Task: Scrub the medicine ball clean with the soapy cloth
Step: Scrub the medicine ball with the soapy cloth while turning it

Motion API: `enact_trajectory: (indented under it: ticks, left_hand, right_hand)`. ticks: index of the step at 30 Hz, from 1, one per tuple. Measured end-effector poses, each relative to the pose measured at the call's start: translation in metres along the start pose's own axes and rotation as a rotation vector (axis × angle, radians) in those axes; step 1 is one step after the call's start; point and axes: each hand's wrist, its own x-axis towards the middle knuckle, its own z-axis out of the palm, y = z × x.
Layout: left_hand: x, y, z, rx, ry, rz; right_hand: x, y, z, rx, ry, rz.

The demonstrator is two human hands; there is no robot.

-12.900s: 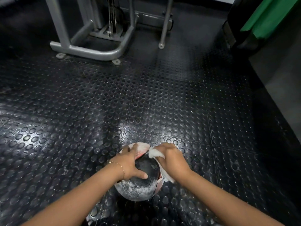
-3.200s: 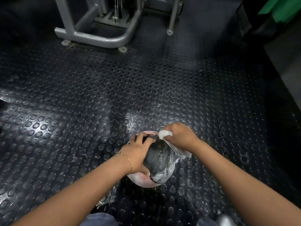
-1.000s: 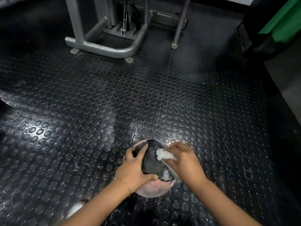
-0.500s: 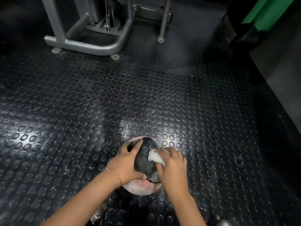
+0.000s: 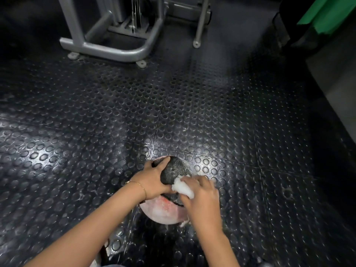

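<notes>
Black rubber with raised round studs covers the floor (image 5: 221,112), and it shines wet where the light falls on it. On this floor, near the lower middle of the view, rests the round medicine ball (image 5: 174,170). It has a black grainy panel on its upper part and a pale pink-red panel lower down, and a whitish soap film lies over the pale part. The left hand (image 5: 154,180) grips the ball on its left side: the fingers are curled over the top edge and the thumb lies across the near side of the black panel. A thin gold chain bracelet (image 5: 137,185) sits on this wrist. The right hand (image 5: 200,197) is closed around a white, foamy, crumpled cloth (image 5: 182,186) and presses it against the ball where the black and pale panels meet, just beside the left thumb. This hand looks a little blurred, so the single fingers are hard to separate. A small end of the cloth seems to hang below the hand at the ball's lower right edge. Far from the ball, at the top left, a grey tubular metal frame (image 5: 107,50) of a gym machine stands on the floor, with a thin grey post (image 5: 199,26) to its right. A green sheet (image 5: 331,12) shows in the top right corner.
</notes>
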Motion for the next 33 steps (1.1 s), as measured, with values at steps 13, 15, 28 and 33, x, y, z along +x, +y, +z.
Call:
enact_trajectory:
  ticks: [13, 15, 28, 33]
  left_hand:
    - [0.002, -0.005, -0.004, -0.133, 0.084, -0.059]
    - [0.002, -0.002, -0.003, -0.145, 0.085, -0.077]
    - [-0.001, 0.000, -0.004, -0.187, 0.063, -0.120]
    - [-0.002, 0.000, -0.001, -0.179, 0.068, -0.110]
  right_hand:
    - [-0.004, 0.002, 0.007, 0.069, 0.159, 0.046]
    - [0.000, 0.005, 0.008, 0.119, 0.173, 0.129]
    - [-0.004, 0.000, 0.014, 0.125, 0.219, 0.020]
    - [-0.002, 0.013, 0.012, 0.160, 0.254, 0.122]
